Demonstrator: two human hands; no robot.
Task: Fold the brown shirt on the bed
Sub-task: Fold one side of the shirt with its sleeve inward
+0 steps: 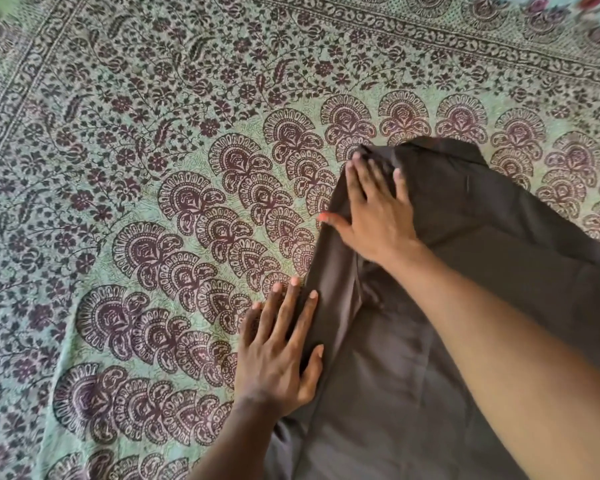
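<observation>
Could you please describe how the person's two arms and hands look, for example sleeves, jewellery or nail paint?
Both forearms are bare; no sleeves, watch, bracelets or rings show. The left hand has plain, unpainted nails. The right hand has an orange-red painted thumbnail; its other fingers look unpainted.

Both hands flat, fingers spread: left (278, 355) nearer, right (374, 213) farther.

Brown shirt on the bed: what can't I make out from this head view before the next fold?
- Brown shirt: lower and right parts cut off by the frame edges.
- Cloth beneath the right hand and its forearm: hidden.
- Folded edge under the left hand: covered by the fingers.
- Sleeves, buttons: not distinguishable in the creased cloth.
</observation>
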